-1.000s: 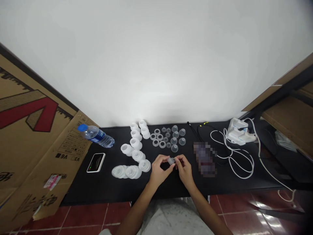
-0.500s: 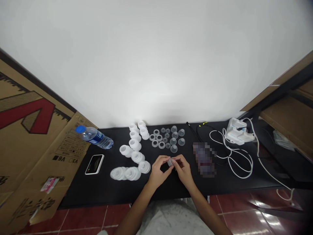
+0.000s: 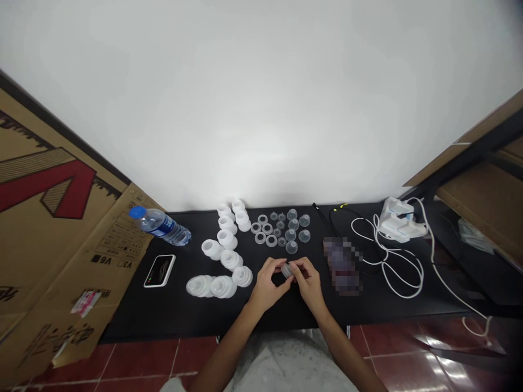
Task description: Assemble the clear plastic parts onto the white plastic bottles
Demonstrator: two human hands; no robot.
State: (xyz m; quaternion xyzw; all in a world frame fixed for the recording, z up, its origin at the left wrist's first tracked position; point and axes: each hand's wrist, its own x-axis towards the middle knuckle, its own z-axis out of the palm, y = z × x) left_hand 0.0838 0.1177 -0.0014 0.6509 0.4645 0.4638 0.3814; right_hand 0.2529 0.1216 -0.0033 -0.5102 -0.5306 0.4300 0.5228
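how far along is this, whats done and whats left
Done, it seems: the nested white pieces at the front. In hand: the left hand and right hand pinch a small clear part. Left: the rows of clear cups and rings further back.

Clear plastic piece (image 3: pixel 287 270), white fittings (image 3: pixel 231 260) — black table (image 3: pixel 163 310); brown, red-patterned cardboard (image 3: pixel 61 256)

Clear glossy plastic piece (image 3: pixel 287 270); matt black tabletop (image 3: pixel 134 321); rough brown cardboard (image 3: pixel 61 261); glossy red floor tiles (image 3: pixel 139 359).
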